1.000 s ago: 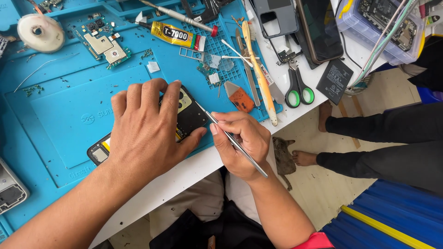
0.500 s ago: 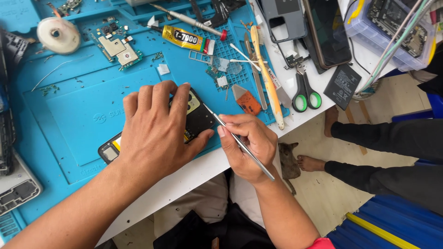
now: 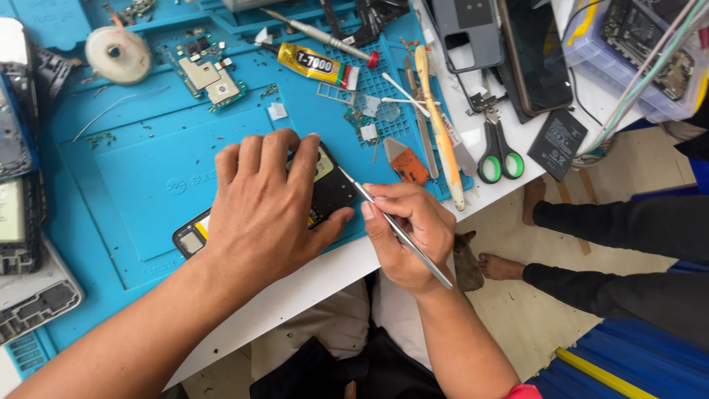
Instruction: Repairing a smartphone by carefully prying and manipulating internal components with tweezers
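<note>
- Head view: phone [image 3: 332, 193] lay flat on blue mat [image 3: 148, 170] near the table edge, long axis running lower-left to upper-right, open black back up, glossy.
- Left hand [image 3: 266, 207] pressed flat over it, fingers spread.
- Right hand [image 3: 410, 233] pinched thin metal tweezers [image 3: 395, 227], tips pointing up-left, touching the phone's right edge.
- Yellow glue tube [image 3: 317, 65] and green-handled scissors [image 3: 498, 151] lay beyond.

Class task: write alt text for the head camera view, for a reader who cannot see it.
A left hand presses flat on an opened black phone lying on a blue work mat, while the right hand holds thin metal tweezers with their tip at the phone's edge. Green-handled scissors and a yellow glue tube lie beyond.
</note>
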